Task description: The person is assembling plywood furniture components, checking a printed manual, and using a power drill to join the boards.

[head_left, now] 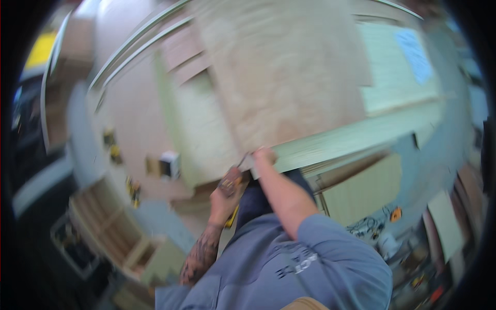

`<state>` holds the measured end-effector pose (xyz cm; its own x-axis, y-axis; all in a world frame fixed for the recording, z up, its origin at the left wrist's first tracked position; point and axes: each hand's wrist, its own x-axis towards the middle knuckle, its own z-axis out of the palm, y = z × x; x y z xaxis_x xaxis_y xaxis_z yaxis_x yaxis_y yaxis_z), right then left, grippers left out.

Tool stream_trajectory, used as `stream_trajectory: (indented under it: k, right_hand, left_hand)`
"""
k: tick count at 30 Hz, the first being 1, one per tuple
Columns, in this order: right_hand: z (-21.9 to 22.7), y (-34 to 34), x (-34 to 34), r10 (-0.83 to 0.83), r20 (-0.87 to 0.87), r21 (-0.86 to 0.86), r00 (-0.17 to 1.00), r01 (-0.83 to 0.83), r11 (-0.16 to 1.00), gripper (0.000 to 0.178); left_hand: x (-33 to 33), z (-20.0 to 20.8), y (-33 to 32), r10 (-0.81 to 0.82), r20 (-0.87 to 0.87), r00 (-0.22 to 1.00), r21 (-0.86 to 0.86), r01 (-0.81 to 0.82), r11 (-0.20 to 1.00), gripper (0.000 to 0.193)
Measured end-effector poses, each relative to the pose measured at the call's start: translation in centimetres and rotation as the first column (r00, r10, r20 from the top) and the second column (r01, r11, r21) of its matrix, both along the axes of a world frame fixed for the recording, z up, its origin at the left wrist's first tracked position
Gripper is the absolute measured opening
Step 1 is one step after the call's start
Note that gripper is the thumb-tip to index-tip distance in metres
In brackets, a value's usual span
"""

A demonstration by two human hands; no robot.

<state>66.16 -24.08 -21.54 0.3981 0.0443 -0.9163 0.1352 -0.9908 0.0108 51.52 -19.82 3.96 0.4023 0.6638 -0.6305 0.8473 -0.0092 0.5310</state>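
Note:
My left hand (pixel 226 192), at the end of a tattooed forearm, is closed round a thin dark tool (pixel 243 160). The tool's narrow tip points up toward my right hand; blur hides its exact kind. My right hand (pixel 265 154) lies at the near corner of a large plywood sheet (pixel 284 67), its fingers curled in. What those fingers hold, if anything, is hidden. Beside the right hand, a long pale green-tinted strip (pixel 356 135) runs off to the right along the sheet's near edge.
A small white-and-dark box (pixel 169 165) and yellow-black tools (pixel 133 191) are on the left. More panels (pixel 400 67) lie at the right, one bearing a pale sheet (pixel 414 56). A wooden cabinet frame (pixel 111 222) stands lower left; cables (pixel 369 225) lie lower right.

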Motion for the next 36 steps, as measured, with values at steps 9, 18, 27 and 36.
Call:
stream_trajectory:
  k: [9,18,27,36]
  right_hand:
    - [2.6,0.5,0.5,-0.963,0.151,0.276,0.222,0.926,0.257,0.019]
    - [4.1,1.0,-0.7,-0.984,0.124,0.228,0.126,0.962,0.151,0.025]
    - [-5.2,-3.8,2.1,-0.978,-0.032,0.374,0.208,0.909,0.182,0.01]
    - [4.1,0.7,-0.2,-0.991,-0.087,0.253,-0.1,0.96,-0.119,0.024]
  left_hand:
    - [1.2,-0.6,-0.1,0.095,-0.066,0.993,-0.091,-0.101,0.991,0.041]
    - [1.0,-0.9,-1.2,0.143,-0.083,0.986,-0.039,-0.146,0.988,0.034]
    - [5.2,-2.5,-0.7,0.023,0.106,0.994,-0.016,-0.021,1.0,0.041]
    - [0.9,-2.7,-1.0,0.223,-0.018,0.975,-0.057,-0.224,0.973,0.046]
